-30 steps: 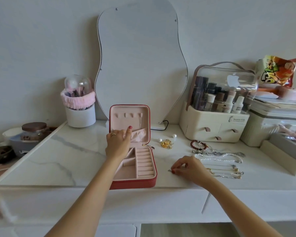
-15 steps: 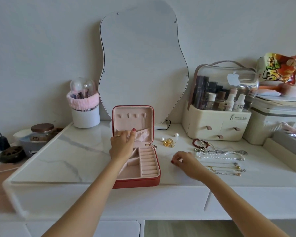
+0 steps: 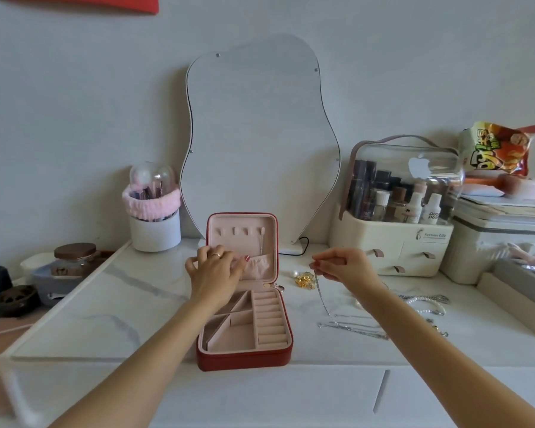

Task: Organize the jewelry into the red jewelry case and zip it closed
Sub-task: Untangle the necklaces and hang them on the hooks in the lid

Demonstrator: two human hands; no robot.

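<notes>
One wide-angle camera, worn on the person's head, is looking forward and slightly down across the table [image 3: 112, 307] toward the wall. It is sitting close enough that both forearms are entering from the bottom edge, with the open red jewelry case [image 3: 244, 356] near the centre. The mirror [image 3: 260, 134] is facing it straight ahead. The wide lens is bending the table's edges. There is no second view.

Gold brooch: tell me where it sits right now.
In the head view, the gold brooch lies on the white tabletop, just right of the open red case, beside a pearl, below the right hand.
</notes>
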